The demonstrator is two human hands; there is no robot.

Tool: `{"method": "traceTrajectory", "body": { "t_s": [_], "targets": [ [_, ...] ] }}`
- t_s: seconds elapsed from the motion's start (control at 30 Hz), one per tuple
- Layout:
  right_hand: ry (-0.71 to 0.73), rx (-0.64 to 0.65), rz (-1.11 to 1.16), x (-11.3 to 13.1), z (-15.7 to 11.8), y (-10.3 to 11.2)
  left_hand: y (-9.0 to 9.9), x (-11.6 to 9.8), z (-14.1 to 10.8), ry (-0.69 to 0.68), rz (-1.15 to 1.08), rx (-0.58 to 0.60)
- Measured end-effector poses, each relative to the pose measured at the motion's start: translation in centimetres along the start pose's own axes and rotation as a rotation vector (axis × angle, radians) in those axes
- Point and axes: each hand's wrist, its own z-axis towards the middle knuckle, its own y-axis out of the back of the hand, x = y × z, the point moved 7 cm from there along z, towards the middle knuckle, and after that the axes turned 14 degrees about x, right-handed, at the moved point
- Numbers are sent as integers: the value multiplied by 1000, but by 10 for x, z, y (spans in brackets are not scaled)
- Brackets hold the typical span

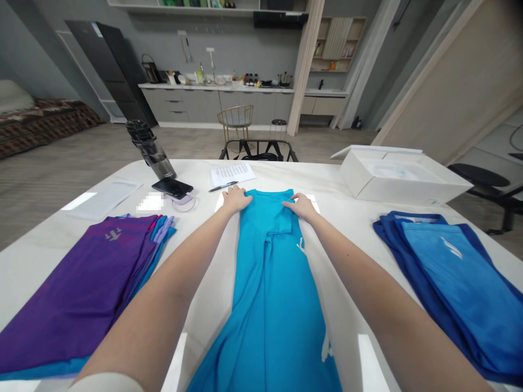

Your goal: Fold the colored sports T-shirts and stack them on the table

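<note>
Turquoise, smooth-fabric garment (280, 294), long and folded narrow, lies on the white-topped bench (322, 182) between the forearms; used as landmark. Left hand (237, 199) at its far left corner, right hand (303, 207) at its far right; both touch cloth. Whether either grip is closed on fabric: cannot tell. Risks, as judged: uneven pull from the hands would skew the far edge; loose creases down the middle could set crooked if pressed as they lie. Count: two hands; one turquoise garment; one purple-topped stack of folded clothes (93, 277), left of it; one stack of folded blue clothes (453, 272), right; one open white cardboard box (392, 183), beyond and right; one dark-lidded, see-through bottle (153, 151), one black phone (172, 188), one dark slim pen (223, 186), beyond and left; one printed white sheet (233, 173), beyond.
</note>
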Motion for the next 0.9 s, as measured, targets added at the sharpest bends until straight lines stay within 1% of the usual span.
{"method": "traceTrajectory", "body": {
  "t_s": [0.07, 0.13, 0.17, 0.23, 0.27, 0.3, 0.37, 0.43, 0.47, 0.53, 0.57, 0.6, 0.67, 0.7, 0.77, 0.83, 0.9],
  "targets": [
    [35, 21, -30, 3, -7, -2, 0, 6, 2, 19, -34, 30],
    [103, 31, -46, 10, -12, -1, 0, 9, 5, 31, -95, 43],
    [146, 15, -52, 14, -15, 1, 1, 10, 7, 33, -129, 28],
    [227, -49, -59, 20, -19, 6, 3, 10, 9, 36, -183, -38],
    [246, -83, -68, 22, -20, 7, 2, 9, 8, 37, -192, -70],
    [240, -111, -88, 21, -21, 8, 1, 8, 7, 44, -185, -89],
    [170, -125, -157, 16, -22, 6, -4, 5, 0, 80, -132, -111],
    [87, -117, -247, 11, -25, 0, -4, -2, -12, 78, -50, -190],
    [63, -121, -290, 10, -28, -2, -2, -9, -20, 33, -7, -247],
    [57, -170, -362, 12, -36, -4, 2, -28, -36, -150, 72, -328],
    [76, -203, -392, 15, -42, -4, 2, -38, -44, -263, 108, -322],
    [115, -226, -420, 20, -49, -5, -1, -46, -51, -365, 141, -283],
    [257, -204, -475, 33, -63, -13, -9, -57, -65, -494, 195, -168],
    [347, -160, -500, 41, -72, -21, -13, -59, -73, -524, 212, -121],
    [502, -47, -530, 53, -91, -38, -20, -60, -92, -541, 218, -81],
    [591, 32, -525, 61, -110, -53, -25, -59, -117, -533, 200, -84],
    [638, 71, -504, 65, -130, -65, -33, -58, -144, -522, 187, -78]
  ]
}}
